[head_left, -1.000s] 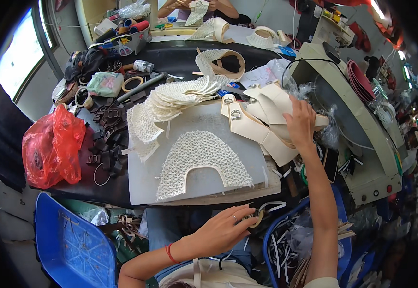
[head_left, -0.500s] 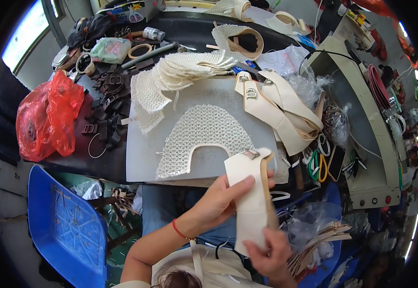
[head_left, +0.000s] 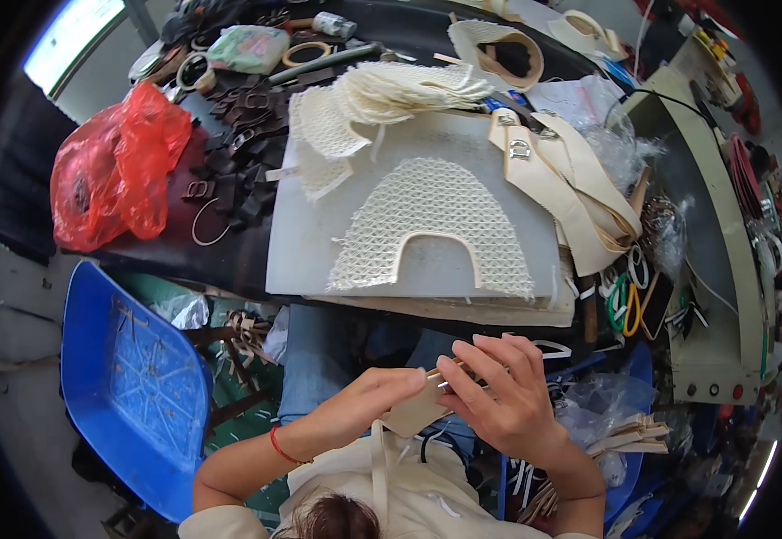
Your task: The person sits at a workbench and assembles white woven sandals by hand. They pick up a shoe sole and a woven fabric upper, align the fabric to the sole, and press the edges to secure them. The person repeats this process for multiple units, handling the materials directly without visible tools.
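Note:
A cream leather strap piece (head_left: 415, 411) is held low over my lap, tilted and partly covered by the fingers. My left hand (head_left: 377, 395) grips it from one side, thumb along its upper end. From the other side my right hand (head_left: 503, 395) has its fingers bent over the same end, where a bit of metal shows. Beyond both hands, a woven cream arch-shaped piece (head_left: 436, 202) lies flat on a pale grey board (head_left: 306, 260). Similar cream straps (head_left: 579, 198) with metal buckles rest across the board's right edge.
Stacked woven pieces (head_left: 400, 94) sit at the board's far edge. Dark buckled straps (head_left: 247, 126) and a red plastic bag (head_left: 122, 171) are at left. Scissors (head_left: 623, 305) lie at right. A blue tub (head_left: 140, 386) stands lower left; another blue container (head_left: 620, 485) holds scraps.
The strap piece has come down toward my body and turned, so its face is mostly hidden. My right hand has moved up to its upper end. The head view has shifted.

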Demonstrator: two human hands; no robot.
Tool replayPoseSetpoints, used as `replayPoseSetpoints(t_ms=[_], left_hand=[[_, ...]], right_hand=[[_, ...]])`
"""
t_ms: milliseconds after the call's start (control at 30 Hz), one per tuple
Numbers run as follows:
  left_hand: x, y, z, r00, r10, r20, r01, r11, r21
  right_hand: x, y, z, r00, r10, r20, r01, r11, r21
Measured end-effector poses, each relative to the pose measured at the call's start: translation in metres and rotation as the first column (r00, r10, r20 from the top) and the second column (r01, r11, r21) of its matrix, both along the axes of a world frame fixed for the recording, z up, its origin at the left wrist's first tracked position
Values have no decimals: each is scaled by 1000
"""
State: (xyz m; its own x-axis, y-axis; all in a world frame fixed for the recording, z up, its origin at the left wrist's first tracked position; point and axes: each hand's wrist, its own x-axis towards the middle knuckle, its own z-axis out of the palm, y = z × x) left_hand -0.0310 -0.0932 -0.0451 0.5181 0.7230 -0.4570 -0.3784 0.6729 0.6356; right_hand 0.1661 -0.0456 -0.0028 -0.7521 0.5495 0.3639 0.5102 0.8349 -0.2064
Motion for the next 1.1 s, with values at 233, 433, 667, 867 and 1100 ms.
replayPoseSetpoints(t_ms=[233, 433, 667, 867, 1100], left_hand=[[-17, -10, -2, 995, -49, -85, 34, 986, -164], [-11, -19, -5, 992, -35, -119, 36, 999, 7], [-2, -23, -33, 994, -110, 13, 111, 977, -181], [-7, -18, -18, 988, 22, 153, -11, 998, -69], [-11, -17, -22, 983, -12, 181, 33, 993, -115]], right_hand=[[-14, -8, -12, 990, 142, -1, -142, 990, 20], [-18, -16, -24, 967, 233, -104, -214, 962, 171], [-10, -25, -40, 923, 378, -72, -351, 904, 245], [-14, -9, -24, 916, 363, -171, -381, 920, -89], [-13, -2, -19, 968, 190, -163, -226, 943, -245]])
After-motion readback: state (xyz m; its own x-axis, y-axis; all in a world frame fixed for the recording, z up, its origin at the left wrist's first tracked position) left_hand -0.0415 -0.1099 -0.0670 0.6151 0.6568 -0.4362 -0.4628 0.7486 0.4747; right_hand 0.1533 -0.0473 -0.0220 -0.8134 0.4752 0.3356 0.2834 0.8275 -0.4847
